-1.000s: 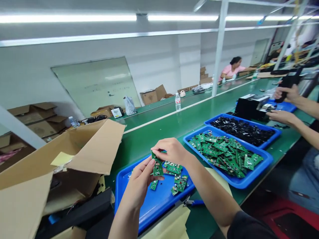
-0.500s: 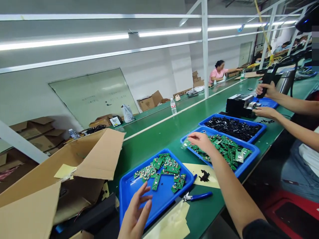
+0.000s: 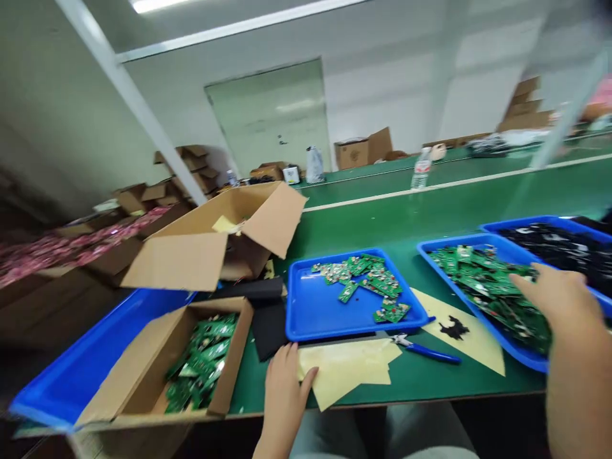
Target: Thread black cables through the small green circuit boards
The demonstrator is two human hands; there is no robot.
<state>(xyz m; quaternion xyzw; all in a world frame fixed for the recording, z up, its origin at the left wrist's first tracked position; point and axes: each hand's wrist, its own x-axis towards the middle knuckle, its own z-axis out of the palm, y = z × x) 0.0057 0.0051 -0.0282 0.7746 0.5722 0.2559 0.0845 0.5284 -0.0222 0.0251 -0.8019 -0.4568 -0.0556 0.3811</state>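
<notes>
My left hand (image 3: pixel 285 386) lies flat with the thumb out, its fingertips at the front edge of a blue tray (image 3: pixel 306 328) and its thumb over yellow paper sheets (image 3: pixel 344 366). Loose green circuit boards (image 3: pixel 382 280) lie in that tray. On the right, my right hand (image 3: pixel 567 299) is over a second blue tray (image 3: pixel 437 268) heaped with green circuit boards (image 3: pixel 488 274). Its thumb and forefinger are apart near the boards, the other fingers partly hidden, and nothing shows in its grasp. Blue-handled cutting pliers (image 3: pixel 430 352) rest between the trays.
An open cardboard box (image 3: pixel 234 357) of green boards stands left, beside a large blue bin (image 3: pixel 115 344). Behind it sits a bigger open carton (image 3: pixel 191 261). Black parts (image 3: pixel 559 245) fill another tray at right. Black scraps (image 3: pixel 454 327) lie on yellow paper; a bottle (image 3: pixel 421 169) stands farther back.
The view has swung left and down, bringing the box of boards into sight. My left hand has come down to the tray's front edge; my right hand is now lower over the heaped boards.
</notes>
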